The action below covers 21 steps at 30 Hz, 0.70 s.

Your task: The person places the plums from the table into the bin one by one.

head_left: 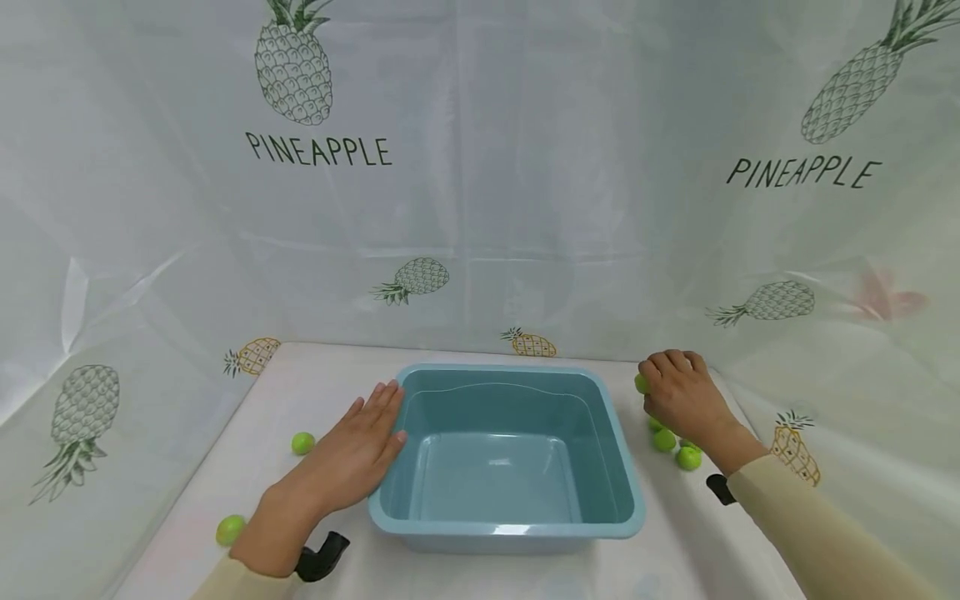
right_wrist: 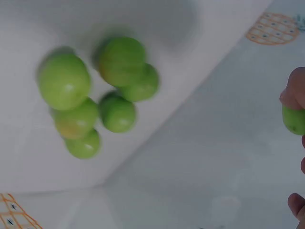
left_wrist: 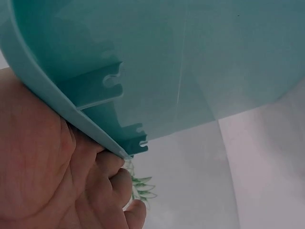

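A teal plastic basin (head_left: 622,467) stands empty in the middle of the white table. My left hand (head_left: 352,454) lies flat against its left wall, fingers straight along the rim; in the left wrist view the palm (left_wrist: 33,167) presses the basin's rim (left_wrist: 62,107). My right hand (head_left: 678,392) hovers just right of the basin's far corner and pinches a small green fruit (head_left: 642,383), seen at the edge of the right wrist view as the held fruit (right_wrist: 294,119). Below that hand lies a cluster of several green fruits (right_wrist: 116,112) on the table.
Two loose green fruits (head_left: 303,442) (head_left: 229,529) lie left of the basin. More of them (head_left: 688,457) sit to its right, under my right wrist. A pineapple-print plastic sheet (head_left: 480,208) walls the table at the back and both sides.
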{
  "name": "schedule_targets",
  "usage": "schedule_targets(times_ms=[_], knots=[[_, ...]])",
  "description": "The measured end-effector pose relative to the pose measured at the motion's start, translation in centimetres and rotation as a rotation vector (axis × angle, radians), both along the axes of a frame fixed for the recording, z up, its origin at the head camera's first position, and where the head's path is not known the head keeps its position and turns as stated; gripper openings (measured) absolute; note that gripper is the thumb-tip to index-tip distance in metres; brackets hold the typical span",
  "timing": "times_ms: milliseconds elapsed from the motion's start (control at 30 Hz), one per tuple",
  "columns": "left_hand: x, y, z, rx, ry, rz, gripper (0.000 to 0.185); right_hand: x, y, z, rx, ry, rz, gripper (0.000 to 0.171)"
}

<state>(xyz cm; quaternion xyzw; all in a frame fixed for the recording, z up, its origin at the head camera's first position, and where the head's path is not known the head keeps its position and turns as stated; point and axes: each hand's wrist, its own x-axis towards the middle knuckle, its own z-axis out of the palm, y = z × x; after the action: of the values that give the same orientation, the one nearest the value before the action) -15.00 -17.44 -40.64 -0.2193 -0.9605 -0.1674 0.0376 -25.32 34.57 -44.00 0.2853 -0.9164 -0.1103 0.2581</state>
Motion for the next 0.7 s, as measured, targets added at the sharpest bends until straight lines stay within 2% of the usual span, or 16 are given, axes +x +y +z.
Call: schedule_targets(times_ms=[100, 200, 400, 533, 700], knots=[[-0.1, 0.2, -0.1, -0.001, -0.005, -0.014, 0.066, 0.0, -0.4, 1.9, -0.018, 0.049, 0.102, 0.049], [-0.2, 0.4, -0.1, -0.01, -0.007, -0.026, 0.066, 0.1, -1.5, 4.0, -0.045, 0.074, 0.179, 0.046], [-0.3, 0.7, 0.4, -0.043, -0.012, -0.023, 0.066, 1.0, -6.4, 8.2, -0.079, 0.017, 0.297, 0.037], [-0.2, 0.9, 0.7, -0.078, -0.008, -0.007, 0.067, 1.7, -10.4, 9.5, -0.09, -0.044, 0.389, 0.037], [-0.2, 1.0, 0.8, -0.124, 0.004, 0.021, 0.068, 2.4, -14.4, 9.5, -0.078, -0.109, 0.46, 0.034]])
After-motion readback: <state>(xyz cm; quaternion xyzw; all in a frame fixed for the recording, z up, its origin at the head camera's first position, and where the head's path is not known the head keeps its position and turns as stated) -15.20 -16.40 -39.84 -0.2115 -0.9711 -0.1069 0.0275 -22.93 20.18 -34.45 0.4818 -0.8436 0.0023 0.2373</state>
